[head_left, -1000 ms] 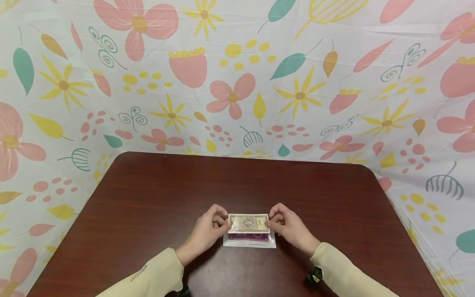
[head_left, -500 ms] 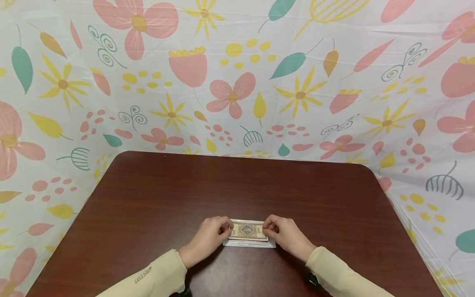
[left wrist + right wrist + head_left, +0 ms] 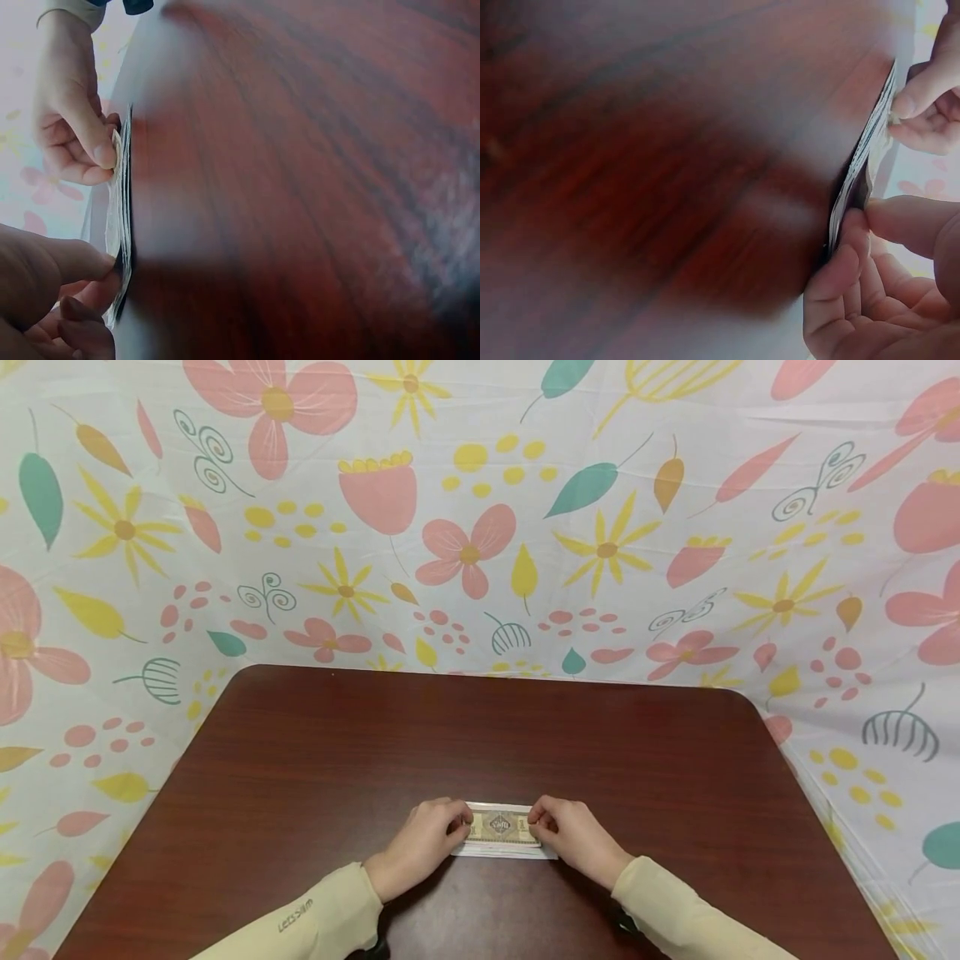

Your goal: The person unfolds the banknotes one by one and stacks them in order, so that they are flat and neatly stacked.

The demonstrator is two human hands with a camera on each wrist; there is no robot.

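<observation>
A tan banknote (image 3: 499, 827) lies over a thin stack of clear-sleeved notes (image 3: 504, 853) near the front of the table. My left hand (image 3: 426, 837) pinches the banknote's left end between thumb and fingers. At the opposite end, my right hand (image 3: 579, 837) pinches it the same way. Seen edge-on in the left wrist view, the stack (image 3: 126, 202) shows several layers, with the banknote on its upper side. In the right wrist view, fingertips (image 3: 838, 271) touch the stack's near end. The hands cover both short ends of the banknote.
The dark brown wooden table (image 3: 480, 735) stretches away behind the hands to rounded far corners. A white cloth (image 3: 480, 527) printed with flowers and leaves hangs along the back and both sides.
Both hands have lowered the banknote toward me onto the stack, covering the purple note that showed beneath it. Over the last half second the hands have barely moved.
</observation>
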